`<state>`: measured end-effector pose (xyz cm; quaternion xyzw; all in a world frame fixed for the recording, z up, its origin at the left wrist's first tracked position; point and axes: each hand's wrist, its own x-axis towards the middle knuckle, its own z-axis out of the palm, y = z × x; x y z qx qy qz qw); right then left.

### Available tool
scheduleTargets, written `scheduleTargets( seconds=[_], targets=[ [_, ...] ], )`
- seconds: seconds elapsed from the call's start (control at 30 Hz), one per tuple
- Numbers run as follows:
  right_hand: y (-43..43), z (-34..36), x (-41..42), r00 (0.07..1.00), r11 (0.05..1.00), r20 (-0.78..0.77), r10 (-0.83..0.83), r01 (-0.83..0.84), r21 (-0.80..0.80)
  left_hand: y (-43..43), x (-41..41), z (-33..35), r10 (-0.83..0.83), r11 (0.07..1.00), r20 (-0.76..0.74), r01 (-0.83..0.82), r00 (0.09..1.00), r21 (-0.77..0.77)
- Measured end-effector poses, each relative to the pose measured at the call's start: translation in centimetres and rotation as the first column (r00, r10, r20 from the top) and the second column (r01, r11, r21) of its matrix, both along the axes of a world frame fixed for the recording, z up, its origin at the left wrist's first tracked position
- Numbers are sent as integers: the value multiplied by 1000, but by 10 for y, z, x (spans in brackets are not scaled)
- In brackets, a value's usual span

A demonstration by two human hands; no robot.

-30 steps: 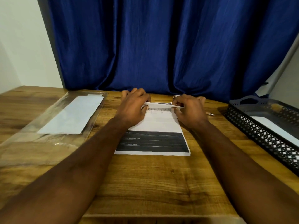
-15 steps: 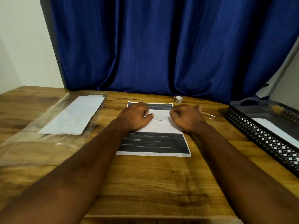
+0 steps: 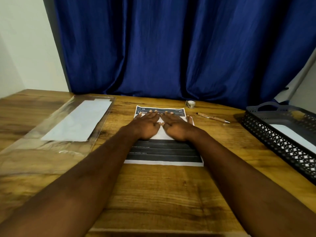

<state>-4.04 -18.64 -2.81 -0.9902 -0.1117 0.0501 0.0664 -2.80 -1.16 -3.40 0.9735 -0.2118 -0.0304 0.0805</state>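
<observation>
Black-banded white paper form (image 3: 164,151), toward far edge of wooden tabletop (image 3: 153,194), pinned under flat-fingered left hand (image 3: 147,124) and right hand (image 3: 176,125); likely flattening step; next: even outward strokes.

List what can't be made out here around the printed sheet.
Head view:
Printed sheet: its middle is covered by the left hand and right hand, pressed flat on it.
Text on its dark lower bands: too small to read.
Black tray: cut off by the right edge.
Small roll beyond the sheet: too small to identify.
</observation>
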Motion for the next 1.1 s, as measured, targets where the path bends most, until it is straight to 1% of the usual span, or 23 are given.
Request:
scheduleTargets(
  seconds=[0.13,0.3,0.37,0.57,0.7,0.8,0.9,0.97,1.0,1.03,1.1],
  targets=[
    [-15,0,-3,994,994,-17,-108,108,15,-5,2,-2,58,997,9,-58,998,45],
    [-32,-2,-6,985,985,-10,-174,174,15,-6,3,-8,246,967,14,-247,969,57],
    [-34,-1,-6,982,982,-8,-189,190,18,-6,2,-6,284,958,9,-284,959,51],
    [-34,-6,-4,979,980,36,-199,199,16,-4,-2,-6,287,957,19,-288,958,29],
    [-34,-5,-7,981,982,36,-189,189,13,-2,-3,-7,279,960,24,-279,960,18],
    [-35,-6,-9,977,980,86,-194,189,61,-2,-4,-8,284,959,43,-284,958,1],
    [-37,-7,-13,966,972,150,-210,190,137,-1,-8,-6,288,954,55,-281,956,-103],
    [-38,-8,-15,958,969,198,-206,172,177,2,-13,-3,305,937,108,-278,946,-211],
    [-39,-8,-16,956,972,221,-191,153,178,5,-15,-1,320,929,161,-276,934,-246],
    [-40,-7,-17,956,977,241,-167,129,167,9,-16,3,342,925,225,-283,913,-255],
    [-39,-5,-18,953,986,278,-117,79,146,19,-18,11,401,914,323,-353,857,-200]
  ],
)
